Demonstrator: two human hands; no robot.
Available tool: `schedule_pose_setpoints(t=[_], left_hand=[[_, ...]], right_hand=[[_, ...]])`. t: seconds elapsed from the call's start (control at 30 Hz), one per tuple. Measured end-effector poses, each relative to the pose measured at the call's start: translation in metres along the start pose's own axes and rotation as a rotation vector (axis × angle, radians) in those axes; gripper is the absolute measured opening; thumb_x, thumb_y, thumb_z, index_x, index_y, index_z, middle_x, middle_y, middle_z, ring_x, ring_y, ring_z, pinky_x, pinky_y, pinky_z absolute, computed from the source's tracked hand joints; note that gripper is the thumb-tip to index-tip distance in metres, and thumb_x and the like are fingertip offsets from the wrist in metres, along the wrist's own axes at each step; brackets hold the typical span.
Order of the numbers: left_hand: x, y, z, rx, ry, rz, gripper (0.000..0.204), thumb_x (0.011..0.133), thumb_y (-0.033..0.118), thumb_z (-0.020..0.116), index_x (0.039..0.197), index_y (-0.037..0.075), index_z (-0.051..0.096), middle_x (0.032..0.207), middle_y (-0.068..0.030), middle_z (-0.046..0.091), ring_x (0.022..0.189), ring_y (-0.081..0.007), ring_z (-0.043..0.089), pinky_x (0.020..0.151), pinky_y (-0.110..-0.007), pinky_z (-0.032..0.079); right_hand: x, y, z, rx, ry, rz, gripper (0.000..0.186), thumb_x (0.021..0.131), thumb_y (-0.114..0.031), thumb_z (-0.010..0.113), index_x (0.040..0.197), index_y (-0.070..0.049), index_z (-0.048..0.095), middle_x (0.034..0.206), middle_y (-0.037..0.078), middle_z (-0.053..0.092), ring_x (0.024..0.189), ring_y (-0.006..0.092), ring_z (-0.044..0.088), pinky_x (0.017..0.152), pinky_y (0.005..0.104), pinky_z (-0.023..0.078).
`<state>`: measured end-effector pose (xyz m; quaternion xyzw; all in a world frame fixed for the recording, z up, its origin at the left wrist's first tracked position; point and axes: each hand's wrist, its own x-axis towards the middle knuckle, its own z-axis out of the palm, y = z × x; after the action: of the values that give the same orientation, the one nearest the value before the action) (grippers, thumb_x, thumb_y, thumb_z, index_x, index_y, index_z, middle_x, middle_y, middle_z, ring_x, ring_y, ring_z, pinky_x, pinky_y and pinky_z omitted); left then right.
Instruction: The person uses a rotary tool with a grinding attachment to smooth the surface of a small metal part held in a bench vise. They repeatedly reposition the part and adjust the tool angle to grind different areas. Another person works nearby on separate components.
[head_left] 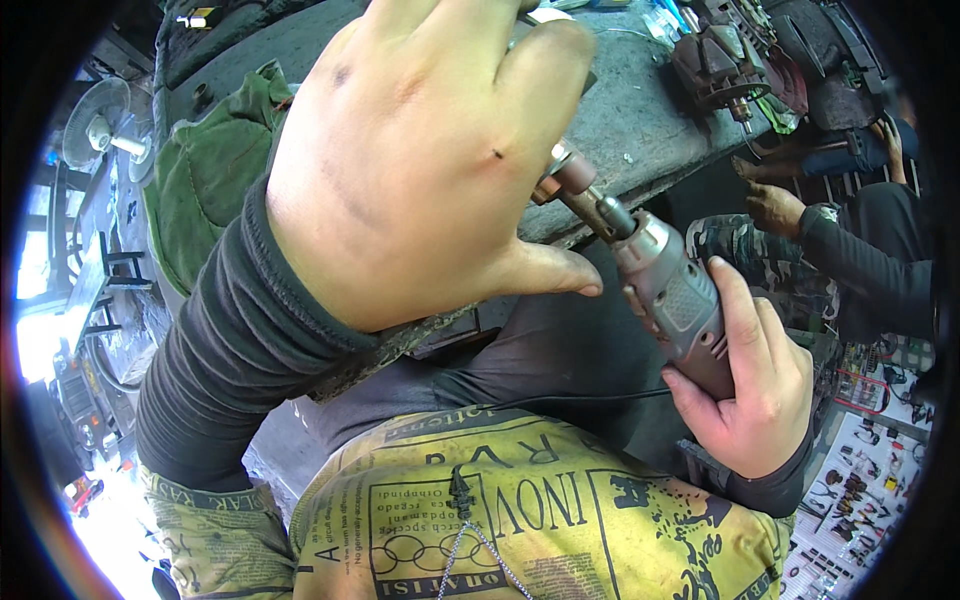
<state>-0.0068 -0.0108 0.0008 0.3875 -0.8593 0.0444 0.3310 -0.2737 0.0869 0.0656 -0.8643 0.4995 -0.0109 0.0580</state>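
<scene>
The right hand (745, 385) has its grip wrapped around the body of a grey and silver handheld rotary tool (672, 292), fingers curled about the lower casing and the index finger laid along its side. The tool tilts up and to the left, its metal chuck ending in a small brownish cylindrical sanding bit (570, 175). The bit sits just beside the left hand (420, 150), which is raised close to the camera with its back showing; its fingers curl away over something at the edge of the grey concrete-like table (630, 120), so I cannot tell what its grip holds. A rusty dark motor part (715, 62) lies farther back on the table. To the right, another person's hand (772, 207) and dark sleeve (870, 260) show.
</scene>
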Motion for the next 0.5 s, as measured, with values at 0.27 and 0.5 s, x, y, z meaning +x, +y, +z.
schedule_pose_setpoints(t=[0.27, 0.5], left_hand=[[0.003, 0.003, -0.004, -0.006, -0.027, -0.005, 0.108, 0.041, 0.048, 0.097, 0.130, 0.001, 0.060, 0.130, -0.0227, 0.058, 0.122, -0.0439, 0.055, 0.107, -0.052, 0.044], [-0.002, -0.001, -0.011, -0.039, -0.059, 0.013, 0.115, 0.042, 0.057, 0.094, 0.135, 0.001, 0.057, 0.134, -0.0235, 0.055, 0.126, -0.0466, 0.052, 0.110, -0.055, 0.041]], right_hand=[[-0.001, 0.001, 0.004, -0.006, 0.013, -0.057, 0.083, 0.064, -0.017, 0.088, 0.140, 0.000, 0.057, 0.082, 0.009, 0.055, 0.059, 0.0248, 0.059, 0.051, 0.0379, 0.049], [-0.019, 0.031, 0.011, 0.495, 0.121, 0.065, 0.085, 0.073, -0.026, 0.086, 0.144, 0.006, 0.049, 0.103, 0.018, 0.069, 0.082, 0.0321, 0.071, 0.072, 0.0374, 0.058]])
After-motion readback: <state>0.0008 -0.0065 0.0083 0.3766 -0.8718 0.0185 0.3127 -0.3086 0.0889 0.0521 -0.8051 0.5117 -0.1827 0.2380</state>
